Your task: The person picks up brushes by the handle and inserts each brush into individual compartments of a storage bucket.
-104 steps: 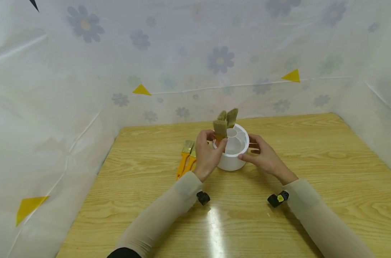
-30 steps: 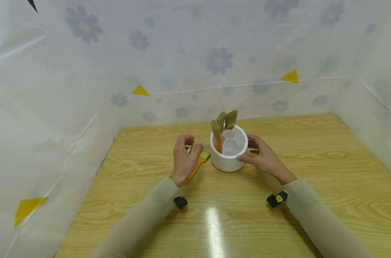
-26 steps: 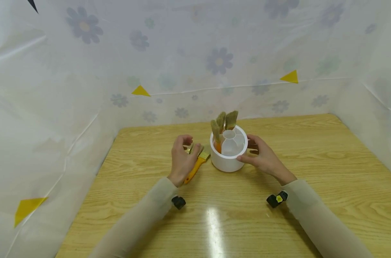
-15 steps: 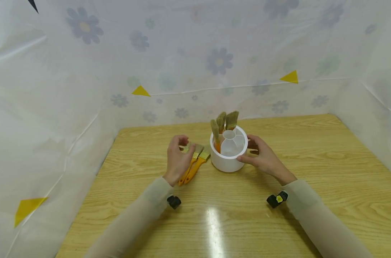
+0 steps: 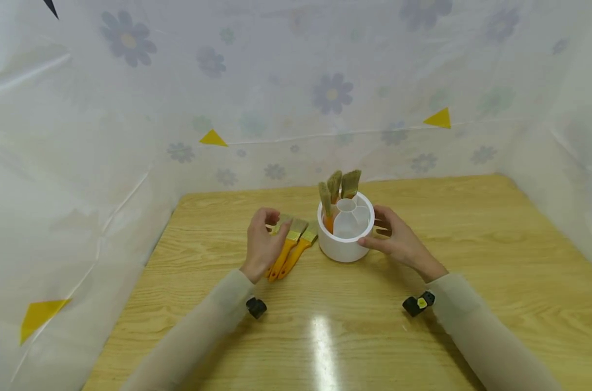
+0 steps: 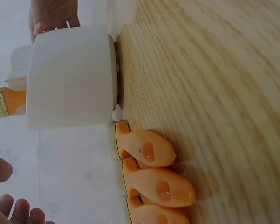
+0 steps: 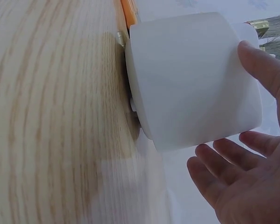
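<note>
A white round desk organizer (image 5: 343, 251) with inner compartments stands on the table. Three paintbrushes (image 5: 350, 185) stand in it, bristles up, along its left and back. My right hand (image 5: 399, 240) holds the organizer from the right, thumb (image 7: 258, 65) near the rim and fingers along its side. My left hand (image 5: 263, 245) hovers with fingers loosely bent and nothing between them, over the left part of a row of flat paintbrushes (image 5: 296, 258). In the left wrist view, three orange brush handles (image 6: 163, 186) lie side by side, left of the organizer wall (image 6: 70, 79).
The wood-grain table (image 5: 471, 244) has a far edge close behind the organizer. Flower-print sheeting (image 5: 276, 81) closes off the back and sides, with yellow tape triangles (image 5: 438, 118) stuck on it.
My left hand has left the brush in the organizer and drifted left over the lying brushes, uncovering more of them. The right hand stays at the organizer, which has barely moved.
</note>
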Demonstrator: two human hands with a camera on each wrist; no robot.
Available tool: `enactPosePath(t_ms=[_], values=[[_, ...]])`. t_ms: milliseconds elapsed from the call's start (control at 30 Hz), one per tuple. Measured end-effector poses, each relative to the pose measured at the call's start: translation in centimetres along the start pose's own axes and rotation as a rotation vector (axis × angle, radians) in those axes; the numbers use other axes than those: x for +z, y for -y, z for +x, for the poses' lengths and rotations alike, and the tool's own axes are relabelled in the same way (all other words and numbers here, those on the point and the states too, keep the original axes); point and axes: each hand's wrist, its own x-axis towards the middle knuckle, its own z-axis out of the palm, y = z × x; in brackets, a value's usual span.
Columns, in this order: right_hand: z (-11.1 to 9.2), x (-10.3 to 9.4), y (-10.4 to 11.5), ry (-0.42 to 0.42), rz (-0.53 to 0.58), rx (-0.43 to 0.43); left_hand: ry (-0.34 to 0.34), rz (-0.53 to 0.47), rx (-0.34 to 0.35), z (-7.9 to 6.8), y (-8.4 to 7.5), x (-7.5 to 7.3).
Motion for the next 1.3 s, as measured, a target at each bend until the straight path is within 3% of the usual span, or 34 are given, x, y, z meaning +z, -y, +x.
enactPosePath(t_ms=[233,633,1133,1300], values=[[-0.1,0.0,0.1,-0.005,-0.012,-0.001,0.031,0.01,-0.01,0.1,0.3,-0.3],[0.0,-0.2,0.0,-0.002,-0.028,-0.001,0.051,0.049,-0.096,0.5,0.8,-0.6],[0.0,-0.1,-0.1,0.005,-0.007,-0.017,0.125,0.087,-0.169,0.8,1.7,-1.1],[0.0,-0.1,0.0,0.006,0.0,-0.029,0.177,0.115,-0.194,1.0,2.0,-1.1]])
